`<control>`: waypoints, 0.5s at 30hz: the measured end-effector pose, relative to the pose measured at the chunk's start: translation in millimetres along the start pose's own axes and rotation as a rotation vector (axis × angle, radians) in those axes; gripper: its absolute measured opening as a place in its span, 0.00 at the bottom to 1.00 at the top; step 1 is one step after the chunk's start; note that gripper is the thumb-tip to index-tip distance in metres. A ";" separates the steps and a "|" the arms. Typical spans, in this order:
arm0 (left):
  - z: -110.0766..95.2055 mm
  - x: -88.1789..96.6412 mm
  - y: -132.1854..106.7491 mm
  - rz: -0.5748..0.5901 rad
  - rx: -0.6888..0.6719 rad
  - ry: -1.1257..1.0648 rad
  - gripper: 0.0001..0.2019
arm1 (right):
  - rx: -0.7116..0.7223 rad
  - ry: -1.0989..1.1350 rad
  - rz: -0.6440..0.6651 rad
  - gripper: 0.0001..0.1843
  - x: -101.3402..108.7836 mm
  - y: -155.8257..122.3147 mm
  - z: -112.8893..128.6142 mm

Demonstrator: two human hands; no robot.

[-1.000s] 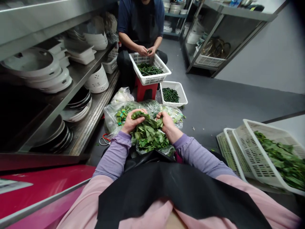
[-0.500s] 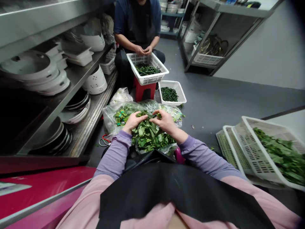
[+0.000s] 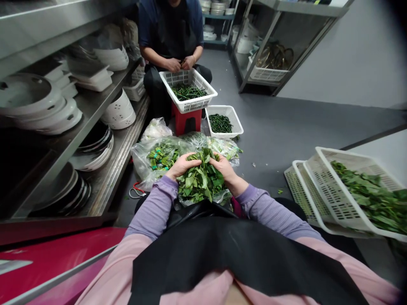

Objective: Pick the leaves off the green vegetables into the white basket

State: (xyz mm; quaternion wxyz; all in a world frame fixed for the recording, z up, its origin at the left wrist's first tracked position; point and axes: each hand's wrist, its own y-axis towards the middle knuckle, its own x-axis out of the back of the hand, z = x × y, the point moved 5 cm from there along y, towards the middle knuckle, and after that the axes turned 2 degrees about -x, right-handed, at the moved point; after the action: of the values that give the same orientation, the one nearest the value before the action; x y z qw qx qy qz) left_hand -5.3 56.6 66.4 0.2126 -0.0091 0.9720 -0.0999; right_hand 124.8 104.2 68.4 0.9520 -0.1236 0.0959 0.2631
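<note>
Grey kitchen floor (image 3: 286, 127) stretches out beyond me. Steel shelves (image 3: 104, 131) of white dishes run along to the left of my left hand (image 3: 181, 166). Ahead, past both hands, a seated person (image 3: 171, 29) works over a white basket (image 3: 203, 91) on a red stool (image 3: 184, 120). Tilted baskets (image 3: 330, 190) of leaves lie well to the right of my right hand (image 3: 226, 167). Clear bags (image 3: 143, 159) of greens sit just beyond my fingers. A bunch of leaves (image 3: 200, 182) sits between my hands. Both hands curl closed around its top, fingertips nearly meeting.
</note>
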 end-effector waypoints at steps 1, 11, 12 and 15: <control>0.1 -0.2 0.3 -0.005 0.002 0.005 0.23 | 0.005 0.003 -0.012 0.19 1.3 0.2 -1.6; -5.9 11.2 0.1 -0.142 -0.040 0.159 0.25 | 0.245 -0.400 -0.112 0.15 19.1 4.7 9.8; -4.7 11.4 0.8 -0.144 -0.045 0.178 0.25 | 0.265 -0.477 -0.096 0.15 16.6 3.8 12.1; -0.1 11.0 3.6 -0.132 -0.043 0.225 0.26 | 0.271 -0.642 -0.014 0.15 4.1 0.1 15.1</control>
State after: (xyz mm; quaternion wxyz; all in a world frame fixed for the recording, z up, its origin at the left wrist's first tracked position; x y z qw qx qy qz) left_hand -15.2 59.5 61.3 0.0948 -0.0663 0.9889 -0.0930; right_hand 130.1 110.6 81.7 0.9431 0.0925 -0.1752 0.2670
